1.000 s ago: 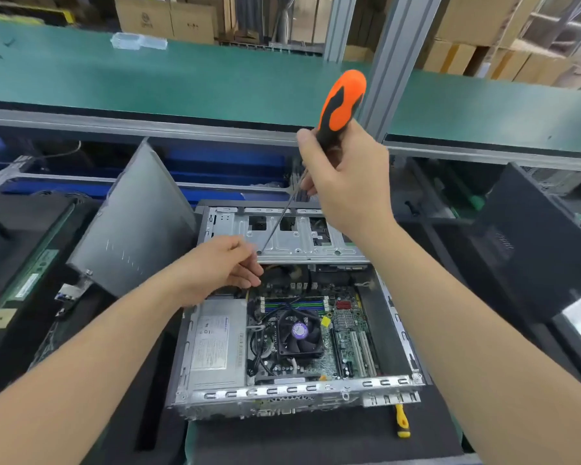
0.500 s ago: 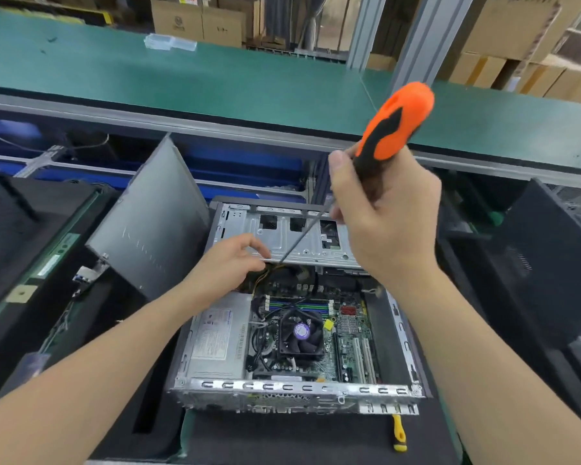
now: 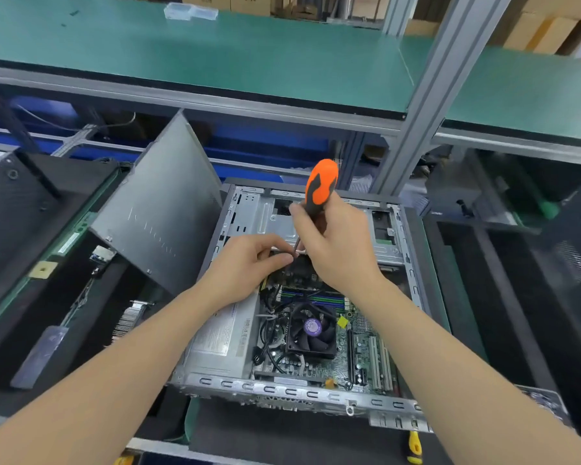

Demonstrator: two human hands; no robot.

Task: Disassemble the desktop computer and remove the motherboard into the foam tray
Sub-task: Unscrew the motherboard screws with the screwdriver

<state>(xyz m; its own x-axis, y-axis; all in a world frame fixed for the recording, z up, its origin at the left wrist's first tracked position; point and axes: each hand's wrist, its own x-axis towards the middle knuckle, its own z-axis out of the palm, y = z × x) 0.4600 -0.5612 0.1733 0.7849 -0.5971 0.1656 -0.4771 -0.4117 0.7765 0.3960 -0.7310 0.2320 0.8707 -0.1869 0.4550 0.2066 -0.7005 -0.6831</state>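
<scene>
Right hand [image 3: 336,246] grips the screwdriver [image 3: 320,186]; left hand [image 3: 249,260] seemingly pinches its shaft over the motherboard [image 3: 356,350].

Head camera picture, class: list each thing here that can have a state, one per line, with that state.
Silver desktop computer case: open, lying flat.
Grey metal side panel: off, propped tilted left of case.
Green motherboard: in the case.
Black CPU fan with purple label: mounted.
Orange-and-black screwdriver: upright, tip hidden.
Right hand: grip closed on the screwdriver.
Left hand: fingers pinched at the shaft.
</scene>
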